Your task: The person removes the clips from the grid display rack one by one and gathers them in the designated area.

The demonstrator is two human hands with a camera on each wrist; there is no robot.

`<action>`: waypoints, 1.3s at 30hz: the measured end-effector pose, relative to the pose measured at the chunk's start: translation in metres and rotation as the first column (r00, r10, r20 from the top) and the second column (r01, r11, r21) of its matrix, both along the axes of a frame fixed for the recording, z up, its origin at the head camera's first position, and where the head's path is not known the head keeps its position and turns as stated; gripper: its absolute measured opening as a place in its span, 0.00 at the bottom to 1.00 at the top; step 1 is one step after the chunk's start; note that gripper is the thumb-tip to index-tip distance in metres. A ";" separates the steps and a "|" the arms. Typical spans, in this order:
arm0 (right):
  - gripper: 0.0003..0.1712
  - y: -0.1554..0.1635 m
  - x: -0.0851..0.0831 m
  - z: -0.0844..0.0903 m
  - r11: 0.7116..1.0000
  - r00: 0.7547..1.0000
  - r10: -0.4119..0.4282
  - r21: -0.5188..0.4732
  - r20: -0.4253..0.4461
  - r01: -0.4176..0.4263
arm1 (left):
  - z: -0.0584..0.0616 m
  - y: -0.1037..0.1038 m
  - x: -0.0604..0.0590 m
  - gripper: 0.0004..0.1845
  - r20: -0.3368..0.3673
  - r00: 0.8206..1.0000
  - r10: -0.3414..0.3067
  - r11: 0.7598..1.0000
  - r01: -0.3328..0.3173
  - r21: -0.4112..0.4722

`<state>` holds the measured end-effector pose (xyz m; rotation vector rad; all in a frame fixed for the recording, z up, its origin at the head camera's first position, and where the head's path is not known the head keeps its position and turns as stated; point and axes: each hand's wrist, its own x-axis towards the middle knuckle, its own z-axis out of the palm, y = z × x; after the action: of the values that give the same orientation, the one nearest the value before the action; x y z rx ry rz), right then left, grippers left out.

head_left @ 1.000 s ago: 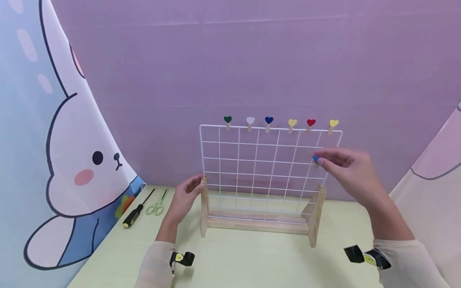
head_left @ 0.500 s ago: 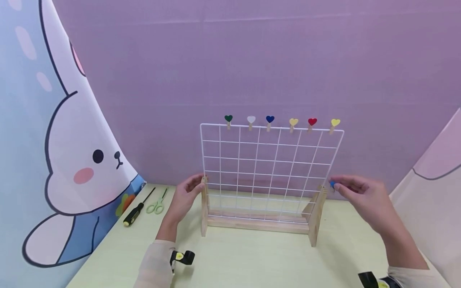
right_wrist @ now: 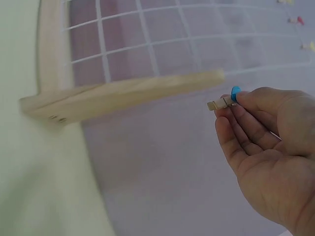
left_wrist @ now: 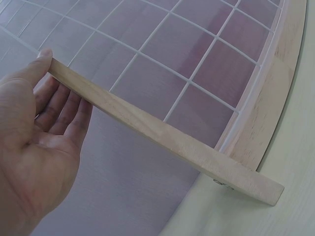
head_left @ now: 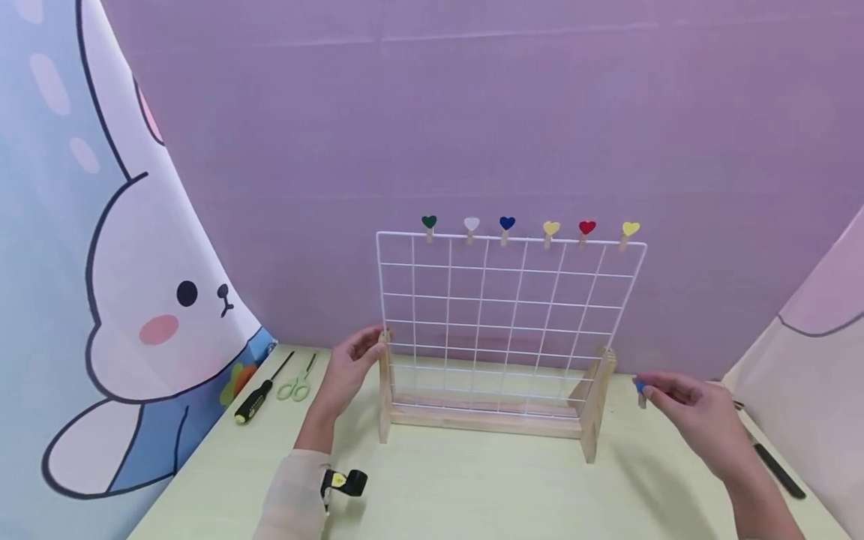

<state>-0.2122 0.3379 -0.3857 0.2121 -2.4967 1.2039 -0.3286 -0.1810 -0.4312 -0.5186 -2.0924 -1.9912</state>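
Note:
A white wire grid (head_left: 499, 304) stands upright in a wooden stand (head_left: 486, 424). Along its top bar sit several small clothespins with hearts, among them a green one (head_left: 429, 223), a red one (head_left: 587, 227) and a yellow one (head_left: 631, 229). My left hand (head_left: 349, 373) grips the top of the stand's left post (left_wrist: 147, 123) between thumb and fingers. Right of the stand, apart from it, my right hand (head_left: 698, 420) pinches a small wooden clothespin with a blue heart (right_wrist: 224, 102). In the right wrist view the clothespin's wooden end points away from the fingertips.
At the left of the pale table (head_left: 472, 495) lie a screwdriver (head_left: 255, 401) and green-handled scissors (head_left: 294, 388). A black-handled tool (head_left: 776, 466) lies at the right edge, partly hidden by my right arm. A purple cloth (head_left: 472, 112) hangs behind the stand.
My right hand has moved down and to the right, away from the grid, with the blue-heart clothespin in it. The black-handled tool has come into view. My left hand stays on the post.

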 end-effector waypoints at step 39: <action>0.22 0.021 -0.029 -0.101 0.986 0.957 0.107 -0.156 0.271 -0.066 | 0.001 0.000 -0.001 0.23 -0.008 1.000 0.009 1.000 -0.009 -0.009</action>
<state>-0.2416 0.3589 -0.4865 0.1214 -2.6424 1.5412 -0.3295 -0.1810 -0.4303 -0.5162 -2.0968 -1.9722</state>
